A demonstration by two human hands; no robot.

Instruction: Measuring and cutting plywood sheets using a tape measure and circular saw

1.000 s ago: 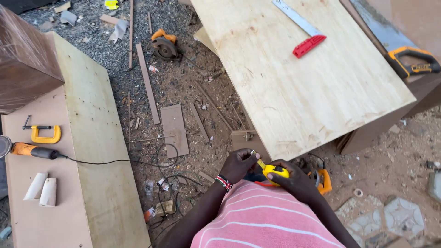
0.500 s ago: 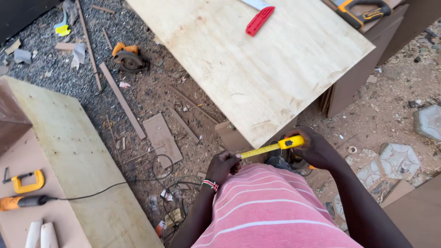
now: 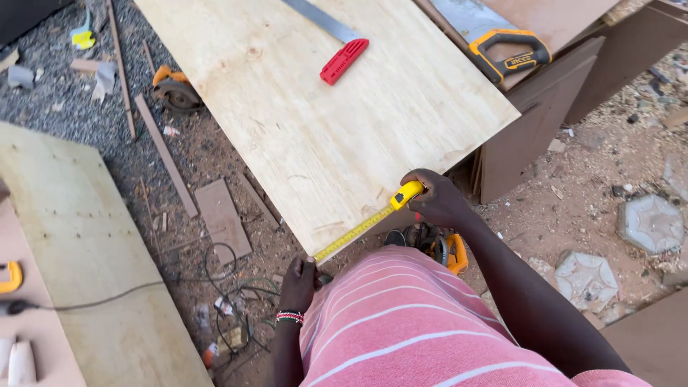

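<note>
A yellow tape measure (image 3: 405, 194) is stretched along the near edge of a large plywood sheet (image 3: 322, 122). My right hand (image 3: 437, 201) grips the tape's case at the sheet's near right side. My left hand (image 3: 297, 281), with a beaded wristband, pinches the tape's free end at the sheet's near corner. The yellow blade (image 3: 355, 232) runs straight between the two hands, lying against the board's edge.
A square with a red handle (image 3: 344, 60) lies on the plywood. A hand saw with a yellow-black handle (image 3: 510, 54) rests on brown boards at the right. A circular saw (image 3: 172, 87) sits on the gravel; another plywood sheet (image 3: 79, 251) and cables lie at the left.
The tape was drawn out between my hands; my right hand moved right and up along the plywood's near edge while my left hand stayed at the corner. The view shifted towards the board.
</note>
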